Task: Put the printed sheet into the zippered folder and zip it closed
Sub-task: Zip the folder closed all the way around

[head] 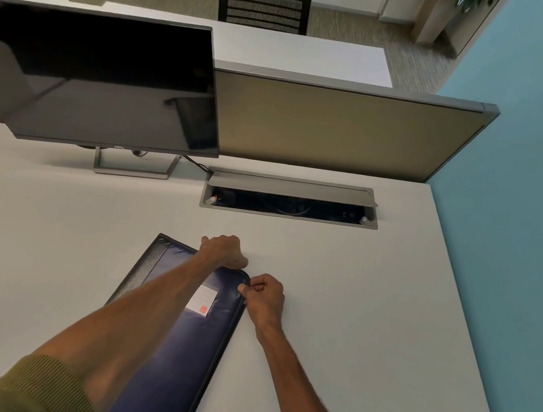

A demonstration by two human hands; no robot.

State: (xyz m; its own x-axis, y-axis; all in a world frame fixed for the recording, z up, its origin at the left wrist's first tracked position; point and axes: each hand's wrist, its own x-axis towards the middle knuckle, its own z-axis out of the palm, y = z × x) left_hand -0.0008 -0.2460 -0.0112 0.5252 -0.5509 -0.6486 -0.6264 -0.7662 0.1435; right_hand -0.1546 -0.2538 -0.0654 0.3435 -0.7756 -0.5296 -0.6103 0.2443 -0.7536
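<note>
A dark blue zippered folder point(182, 349) lies closed on the white desk, running from the bottom centre up to the middle, with a small white label bearing a red mark on its cover. My left hand point(222, 251) grips the folder's far edge near its far right corner, my forearm lying across the cover. My right hand point(263, 296) sits at the folder's right edge just below that corner, fingers pinched on the zipper there; the pull itself is hidden by my fingers. No printed sheet shows outside the folder.
A dark monitor point(93, 78) on a stand occupies the back left of the desk point(368, 322). An open cable hatch point(290, 198) is set into the desk behind the folder. A partition panel point(349, 129) backs the desk, and a blue wall point(522, 204) bounds the right.
</note>
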